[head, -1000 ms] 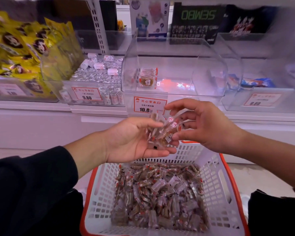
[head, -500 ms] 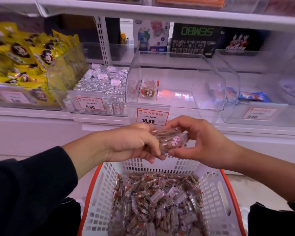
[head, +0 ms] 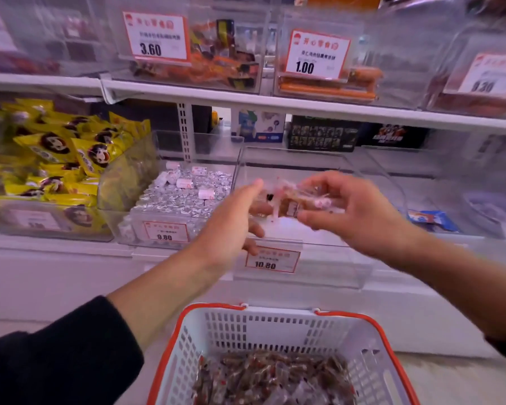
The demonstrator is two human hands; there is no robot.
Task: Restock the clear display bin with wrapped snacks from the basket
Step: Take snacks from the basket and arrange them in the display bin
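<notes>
Both arms stretched forward and up, left hand [head: 231,220] fingers spread and loose — palm turned inward, right hand [head: 360,211] blurred, fingers curled, pinching — dark sleeve on the left forearm

White shop shelves [head: 275,105] of clear bins with price tags [head: 316,55], pale floor [head: 450,375] below.

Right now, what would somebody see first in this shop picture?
First, two bare hands, left and right, reaching together with a blurry bunch of wrapped snacks at the clear display bin. Next, the orange-rimmed basket below, and bright yellow packets on the left.
</notes>
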